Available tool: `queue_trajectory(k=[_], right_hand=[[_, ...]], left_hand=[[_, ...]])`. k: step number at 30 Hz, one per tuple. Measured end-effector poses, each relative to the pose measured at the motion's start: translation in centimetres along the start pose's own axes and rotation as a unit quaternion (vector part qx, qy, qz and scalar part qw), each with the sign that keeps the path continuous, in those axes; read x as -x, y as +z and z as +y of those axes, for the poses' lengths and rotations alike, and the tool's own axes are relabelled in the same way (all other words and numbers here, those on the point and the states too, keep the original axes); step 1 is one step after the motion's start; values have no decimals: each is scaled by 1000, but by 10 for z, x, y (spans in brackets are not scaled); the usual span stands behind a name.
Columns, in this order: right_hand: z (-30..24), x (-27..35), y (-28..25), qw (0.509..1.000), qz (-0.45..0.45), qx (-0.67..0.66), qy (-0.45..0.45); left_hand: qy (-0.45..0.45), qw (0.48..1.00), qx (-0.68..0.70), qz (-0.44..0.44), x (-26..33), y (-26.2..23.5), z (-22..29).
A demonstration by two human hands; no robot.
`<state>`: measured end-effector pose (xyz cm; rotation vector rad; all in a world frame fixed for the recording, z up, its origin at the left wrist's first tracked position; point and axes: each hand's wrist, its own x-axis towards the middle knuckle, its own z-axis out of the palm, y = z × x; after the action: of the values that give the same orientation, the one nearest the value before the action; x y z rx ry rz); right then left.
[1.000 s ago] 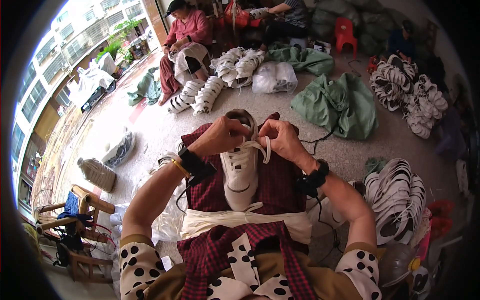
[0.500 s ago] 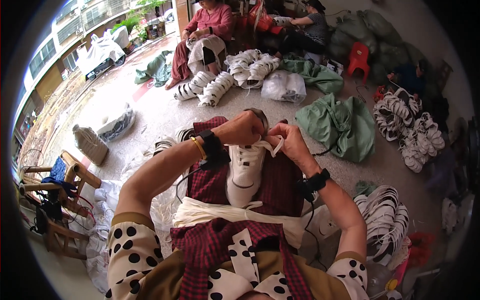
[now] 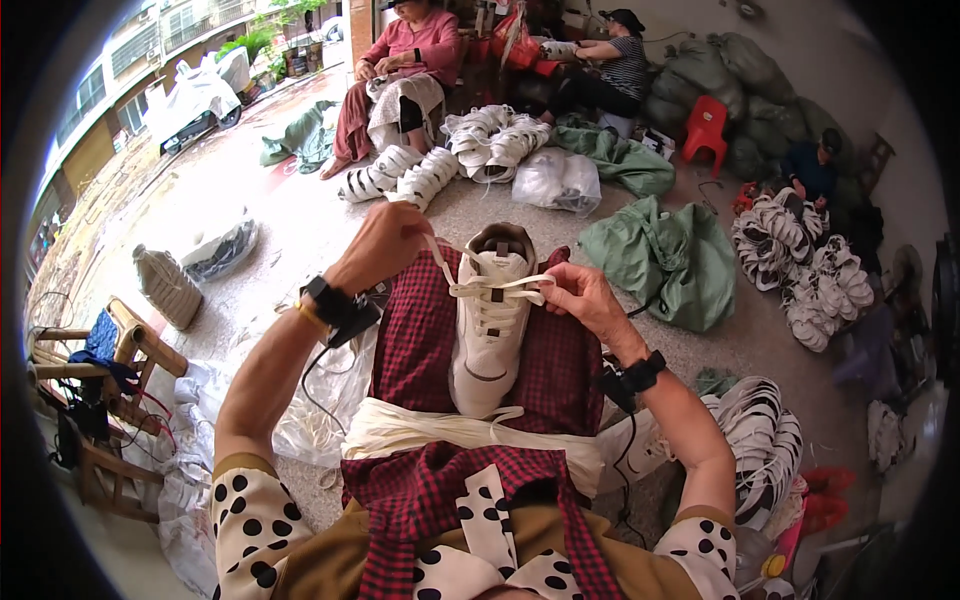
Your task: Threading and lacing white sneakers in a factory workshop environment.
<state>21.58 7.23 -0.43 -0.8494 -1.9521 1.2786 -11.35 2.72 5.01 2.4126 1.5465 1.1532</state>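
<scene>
A white sneaker (image 3: 487, 345) rests on my lap over a red and black checked apron (image 3: 415, 330), its toe toward me and its brown-lined opening away. Pinched in my left hand (image 3: 385, 245), left of the shoe's collar, is one end of a cream shoelace (image 3: 440, 262), drawn tight up from the upper eyelets. My right hand (image 3: 588, 300) pinches the lace's other part, close to the shoe's right side. The lace runs crosswise through the eyelets over the tongue. Across my lap, below the toe, lies a bundle of cream laces (image 3: 430, 425).
Green sacks (image 3: 660, 260), stacked white shoes (image 3: 805, 265) and a red stool (image 3: 706, 135) stand to the right. More striped shoes (image 3: 765, 440) lie by my right elbow. A bamboo chair (image 3: 110, 365) is at left. Co-workers (image 3: 415, 60) sit farther back among shoe piles.
My left hand has moved from over the shoe's collar out to the left, pulling the lace taut. My right hand has shifted slightly right and down, and the shoe's opening now shows.
</scene>
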Motion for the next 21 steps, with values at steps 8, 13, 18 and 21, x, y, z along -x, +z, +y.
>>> queue_trajectory(k=[8,13,18,21], right_hand=[[-49,-21,-20,998,48,41,-29],[-63,-62,38,966,-66,231,-97],[-50,-74,50,954,-75,268,-113],[-47,-70,46,974,-79,203,-55]], left_hand=[[-138,910,390,-34,41,-21,25],[-88,932,352,14,26,41,-2],[-112,939,317,74,34,70,4],[-134,956,244,87,37,70,13]])
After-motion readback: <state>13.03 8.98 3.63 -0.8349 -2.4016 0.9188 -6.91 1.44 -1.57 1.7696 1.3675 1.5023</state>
